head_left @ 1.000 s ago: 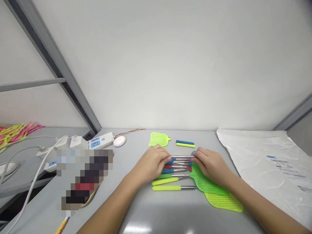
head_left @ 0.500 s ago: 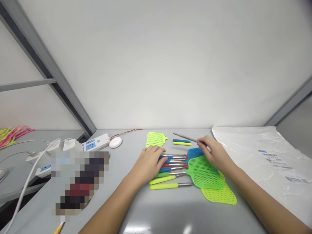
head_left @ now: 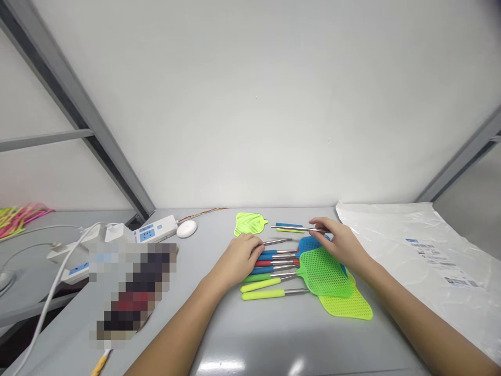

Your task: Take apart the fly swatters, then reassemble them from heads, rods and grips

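Observation:
My right hand [head_left: 336, 240] pinches a thin metal rod [head_left: 293, 228] that points left, above the back of the pile. My left hand [head_left: 240, 258] is closed at the handle ends of the pile, and a second metal rod [head_left: 278, 241] sticks out to the right from its fingers; its other end is hidden. Under and beside the hands lie several fly swatters with metal shafts. Their handles are blue, red, green and yellow, including a yellow handle [head_left: 263, 295] in front. A green swatter head [head_left: 326, 271] overlaps a blue head [head_left: 309, 243] and a yellow head [head_left: 348, 304].
Behind my left hand lies a loose yellow swatter head [head_left: 249, 223]. A blue grip [head_left: 288, 225] and a yellow one lie at the back. White plastic packaging [head_left: 391, 250] covers the right side. A power strip [head_left: 156, 230], white round object [head_left: 187, 228] and cables are at left.
My right hand has lowered its rod and moved slightly left. A rod now projects at an angle from my left hand's fingers, apart from the other shafts.

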